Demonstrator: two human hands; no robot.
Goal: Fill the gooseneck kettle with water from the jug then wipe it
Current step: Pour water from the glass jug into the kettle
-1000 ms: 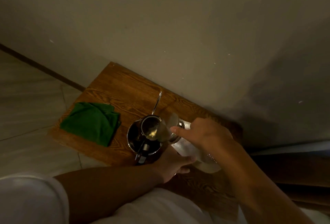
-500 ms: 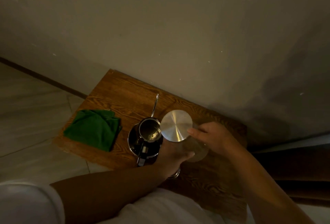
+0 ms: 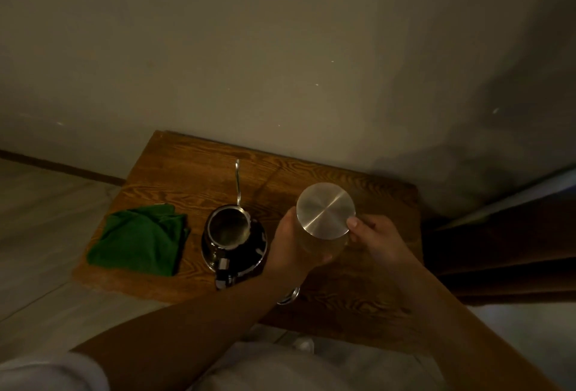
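clear glass jug with a flat round steel lid (image 3: 325, 210), likely slick and fragile, is being clasped upright by left hand (image 3: 291, 242) and right hand (image 3: 375, 236), beside the open steel gooseneck kettle (image 3: 232, 236) on the wooden table (image 3: 358, 294).

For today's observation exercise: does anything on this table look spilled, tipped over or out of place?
Nothing stands out. The kettle stands upright with its lid off, the jug is held upright between left hand and right hand, and the green cloth lies bunched at the table's left end. No spill shows in this dim light.

Green cloth (image 3: 140, 239), silver jug lid (image 3: 325, 209)
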